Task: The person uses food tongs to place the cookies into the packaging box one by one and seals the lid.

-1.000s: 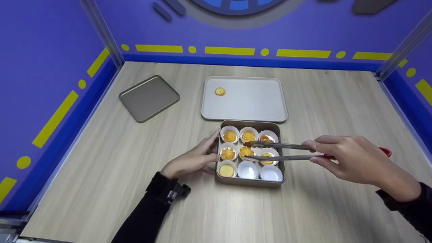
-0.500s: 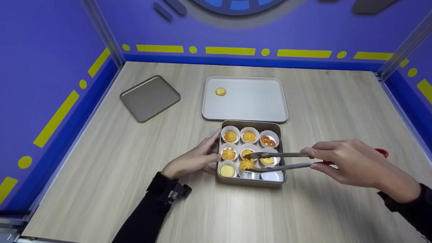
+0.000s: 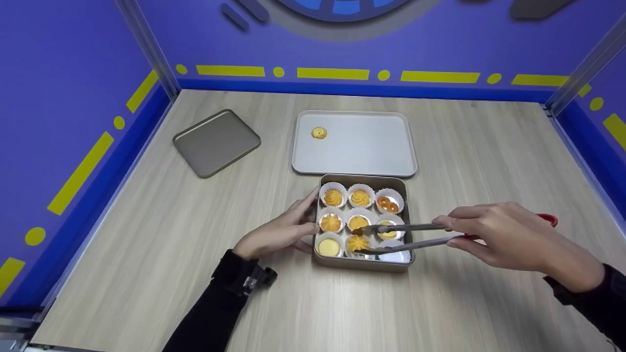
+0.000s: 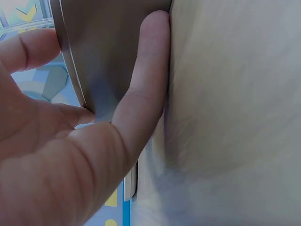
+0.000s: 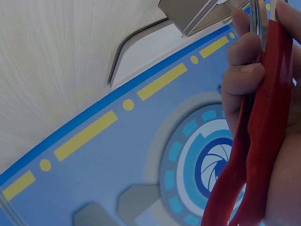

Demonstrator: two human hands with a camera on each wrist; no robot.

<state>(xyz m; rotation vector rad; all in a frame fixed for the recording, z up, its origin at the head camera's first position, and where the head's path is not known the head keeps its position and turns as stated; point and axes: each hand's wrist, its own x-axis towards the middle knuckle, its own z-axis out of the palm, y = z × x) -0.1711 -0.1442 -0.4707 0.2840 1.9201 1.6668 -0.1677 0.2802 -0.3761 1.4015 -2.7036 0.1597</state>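
The desk (image 3: 195, 274) carries a pale tray (image 3: 367, 146), with a metal box (image 3: 362, 264) just in front of it. Tongs (image 3: 415, 227) extend over the box. The right hand (image 3: 513, 239) is clamped on the tongs; the left hand (image 3: 281, 230) rests against the box's left wall, fingers apart. A star-shaped cookie (image 3: 358, 242) sits at the front middle paper cup (image 3: 348, 251), between the tong tips.

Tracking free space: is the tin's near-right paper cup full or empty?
The cup looks empty: only white paper shows in the head view; the tongs cover part.

Tongs (image 3: 415, 227) across tin (image 3: 362, 264); room in front
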